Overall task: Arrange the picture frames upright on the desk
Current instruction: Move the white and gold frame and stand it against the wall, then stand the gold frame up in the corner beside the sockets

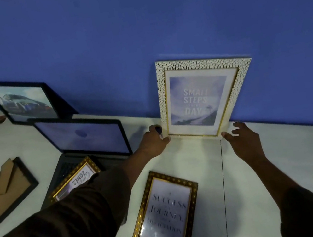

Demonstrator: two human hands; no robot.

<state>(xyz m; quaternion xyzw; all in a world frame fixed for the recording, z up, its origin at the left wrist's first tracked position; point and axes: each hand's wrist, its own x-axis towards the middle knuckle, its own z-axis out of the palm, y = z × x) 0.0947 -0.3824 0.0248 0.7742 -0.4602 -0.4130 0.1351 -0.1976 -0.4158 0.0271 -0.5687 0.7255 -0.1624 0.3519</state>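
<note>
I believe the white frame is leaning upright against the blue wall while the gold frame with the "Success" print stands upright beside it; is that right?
Not quite: the head view shows the gold frame lying flat on the desk, nearer the person. The white frame does lean upright against the blue wall.

A plain blue wall [98,35] rises behind a pale desk [278,151] in dim light.

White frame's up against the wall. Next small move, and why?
Probably let go of the white frame: it already leans upright on the blue wall, left hand at its bottom corner, right hand open beside it. Then reach for the gold frame, lying flat.
</note>
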